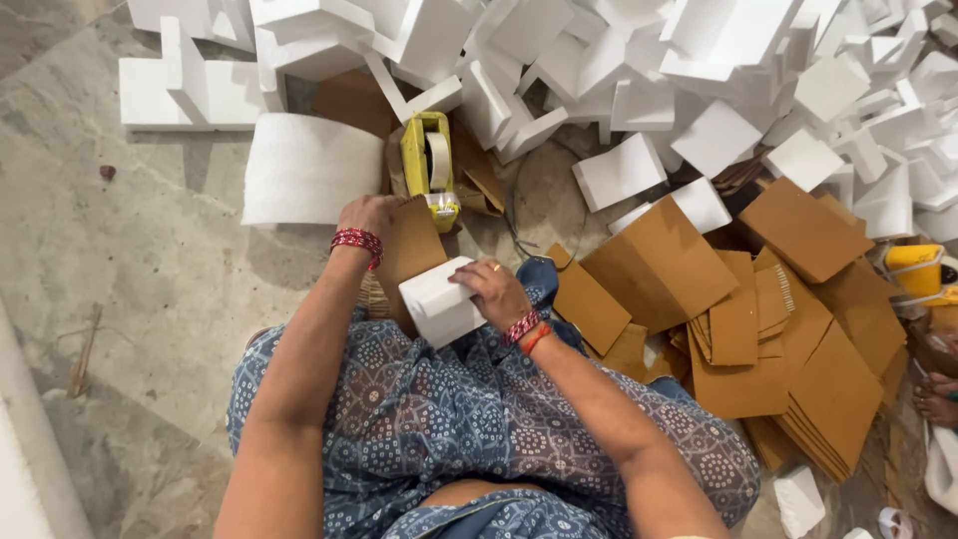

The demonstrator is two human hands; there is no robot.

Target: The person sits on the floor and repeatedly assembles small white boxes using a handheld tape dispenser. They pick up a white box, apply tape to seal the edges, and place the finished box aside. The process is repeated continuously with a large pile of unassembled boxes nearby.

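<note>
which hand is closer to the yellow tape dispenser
Left. The left hand sits just beside the tape dispenser, gripping a cardboard sheet. The right hand is lower down, resting on the white foam block.

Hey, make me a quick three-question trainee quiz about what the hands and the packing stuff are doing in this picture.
1. True or false: the right hand rests on a white foam block.
2. Which thing lies just beyond the left hand? A) yellow tape dispenser B) blue bucket C) metal ruler
3. Fill in: the loose stack of brown sheets to the person's right is made of ______.

Key
1. True. The right hand lies on top of the block, over the lap.
2. A. The dispenser sits on the floor past the left hand, which presses a cardboard piece.
3. Cardboard; the cardboard stack fans out beside the foam pile.
</note>
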